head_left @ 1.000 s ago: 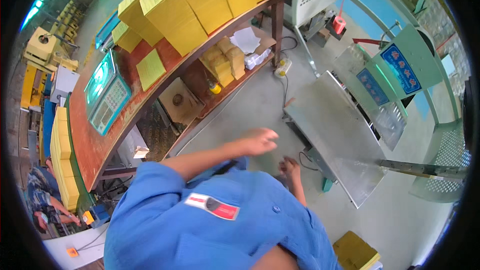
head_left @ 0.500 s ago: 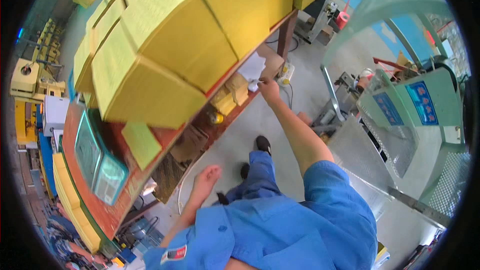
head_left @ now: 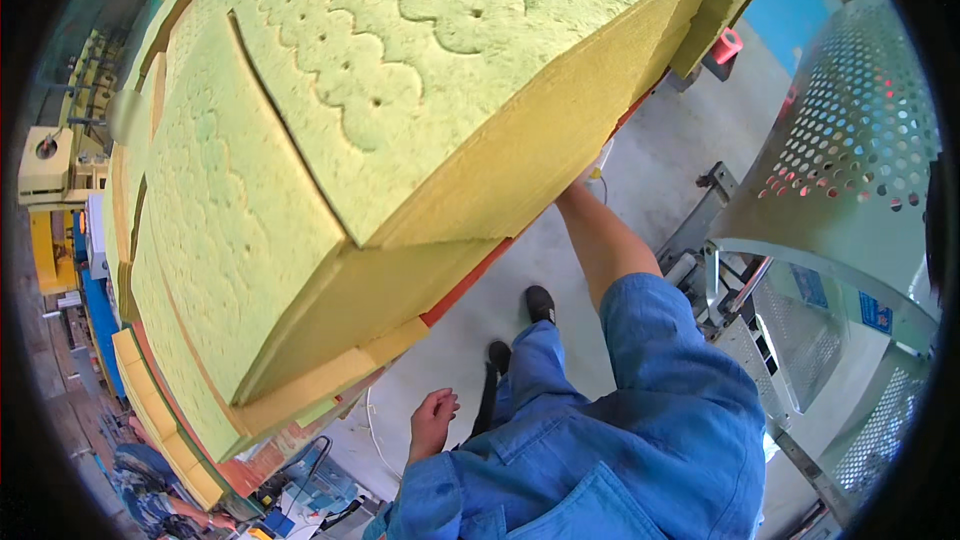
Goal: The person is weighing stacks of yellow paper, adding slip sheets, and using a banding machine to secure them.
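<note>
My right hand (head_left: 574,188) reaches in under the edge of a large stack of yellow sheets (head_left: 560,140). Its fingers are hidden there, so whatever they hold does not show. The top sheet bears rows of scalloped outlines with small holes. Down by my left side, my left hand (head_left: 433,420) hangs apart from everything, its fingers loosely curled and with nothing visible in them. A second yellow stack (head_left: 200,240) leans against the first on the left. Both rest on a red-brown tabletop (head_left: 468,282), of which only a strip shows.
A machine with a pale green perforated guard (head_left: 840,120) stands to my right. A red spool (head_left: 727,46) is near the far end of the table. A cable (head_left: 372,430) lies on the grey floor. Another person (head_left: 150,480) is at the lower left.
My view has shifted closer over the yellow stacks, which now cover the shelf below. My right hand, earlier seen at white paper on that shelf, is now mostly hidden. My left hand has lowered.
</note>
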A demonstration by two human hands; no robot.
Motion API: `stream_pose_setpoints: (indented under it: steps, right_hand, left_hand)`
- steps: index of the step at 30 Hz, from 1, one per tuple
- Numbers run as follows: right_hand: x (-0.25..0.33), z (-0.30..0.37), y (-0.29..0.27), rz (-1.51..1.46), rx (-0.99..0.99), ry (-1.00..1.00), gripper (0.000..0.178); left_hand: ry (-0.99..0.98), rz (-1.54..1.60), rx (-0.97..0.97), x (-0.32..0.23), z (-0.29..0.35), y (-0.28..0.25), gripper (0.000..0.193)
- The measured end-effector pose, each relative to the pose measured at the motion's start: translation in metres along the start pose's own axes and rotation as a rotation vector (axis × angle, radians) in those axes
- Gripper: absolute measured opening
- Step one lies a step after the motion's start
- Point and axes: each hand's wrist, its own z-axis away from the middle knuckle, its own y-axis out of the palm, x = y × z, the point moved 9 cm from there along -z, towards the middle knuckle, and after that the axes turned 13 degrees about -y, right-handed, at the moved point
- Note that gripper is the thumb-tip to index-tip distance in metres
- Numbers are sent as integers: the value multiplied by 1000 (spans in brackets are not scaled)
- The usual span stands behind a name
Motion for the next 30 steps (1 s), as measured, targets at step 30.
stream_pose_setpoints:
  steps: [30]
  right_hand:
    - [165,290,-97,-810,427,91,30]
  left_hand:
    - [216,300,459,-82,108,6,58]
